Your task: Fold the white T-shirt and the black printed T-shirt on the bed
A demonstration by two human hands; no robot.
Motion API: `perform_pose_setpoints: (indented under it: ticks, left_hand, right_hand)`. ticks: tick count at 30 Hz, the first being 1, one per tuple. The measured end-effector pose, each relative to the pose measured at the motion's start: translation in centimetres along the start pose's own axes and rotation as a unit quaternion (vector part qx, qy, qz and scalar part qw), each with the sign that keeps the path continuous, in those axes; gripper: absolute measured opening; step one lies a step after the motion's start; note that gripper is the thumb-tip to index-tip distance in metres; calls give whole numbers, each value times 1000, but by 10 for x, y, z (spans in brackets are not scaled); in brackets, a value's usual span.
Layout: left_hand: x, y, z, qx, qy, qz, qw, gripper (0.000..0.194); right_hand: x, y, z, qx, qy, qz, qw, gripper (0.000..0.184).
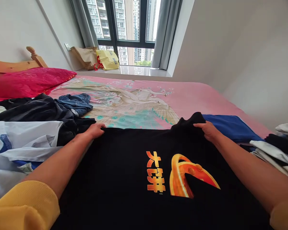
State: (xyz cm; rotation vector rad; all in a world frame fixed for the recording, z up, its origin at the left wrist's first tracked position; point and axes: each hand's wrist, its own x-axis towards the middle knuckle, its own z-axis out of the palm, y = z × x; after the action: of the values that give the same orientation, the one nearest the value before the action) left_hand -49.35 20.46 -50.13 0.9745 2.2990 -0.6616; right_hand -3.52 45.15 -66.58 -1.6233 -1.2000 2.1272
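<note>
A black cotton T-shirt (124, 172) lies spread on the bed directly in front of the person, with its orange Chinese characters and curved orange emblem (189, 175) facing up. The left hand (93, 131) is narrowly closed on the shirt's far edge, fingers pinching the cloth. The right hand (206, 131) holds a bunched fold of the same edge, raised in a small peak at the far side. Both forearms reach out from mustard-yellow ribbed sleeves (21, 204).

The pink bedspread (194, 99) under the shirt carries a pale peacock and blossom print. A royal-blue cloth (230, 127) lies just beyond the right hand, and a stack of white and black clothes (278, 147) sits at the bed's right edge. Left of the shirt, near the left hand, are a heap of dark clothing (33, 111), crumpled blue denim (74, 103) and a pale blue-and-white garment (19, 137). A crimson pillow (26, 81) rests against a pine headboard (14, 66). Beyond the bed, a brown paper bag (85, 57) and a yellow bag (107, 59) stand on a pale windowsill (136, 72) beneath a dark-framed window (124, 25).
</note>
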Motion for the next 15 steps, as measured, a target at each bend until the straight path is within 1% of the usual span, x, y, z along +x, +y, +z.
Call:
perform_pose_setpoints:
  ticks: [2,5,7,8,10,12,13,15]
  left_hand:
    - [-23,-1,-13,-17,13,25,999,24]
    - [-66,-12,-30,-56,53,80,994,22]
    - [-99,-22,-34,-69,90,122,986,19]
    - [-116,-27,-33,-66,101,143,982,19]
    - [-149,-37,-23,-46,100,183,977,20]
    - [-177,-46,-6,-27,68,211,975,25]
    - [-188,-50,3,-23,51,217,974,27]
    - [-203,-57,20,-27,42,217,975,28]
  right_hand:
    - [-31,-13,-12,41,-9,-18,999,30]
    - [-82,-27,-32,52,0,-36,998,32]
    - [-116,-26,-49,36,26,-29,999,31]
    - [-132,-20,-58,30,39,-23,999,30]
    - [-162,0,-74,11,50,-1,999,29]
    - [-187,26,-86,-31,37,37,998,28]
    - [-197,39,-90,-59,31,52,996,30]
    - [-212,58,-90,-124,18,71,990,35]
